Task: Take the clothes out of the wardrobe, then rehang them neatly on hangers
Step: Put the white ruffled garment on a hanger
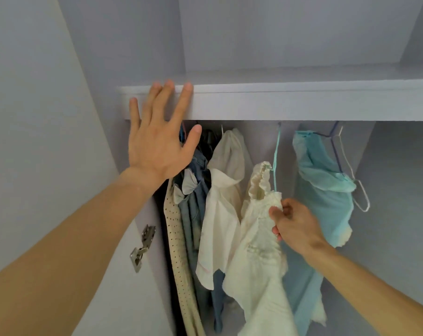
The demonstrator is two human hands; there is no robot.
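Cream ruffled top (259,251) is hung mid-wardrobe on a teal hanger (276,161). Its shoulder is pinched between the thumb and curled fingers of the right hand (295,226), seemingly so it can be slipped off the hanger. At ten o'clock the left hand (157,141) is spread open, fingertips laid on the shelf (302,100) edge, probably for balance. A white shirt (222,214) is hung at nine o'clock and a blue garment (327,190) at two o'clock.
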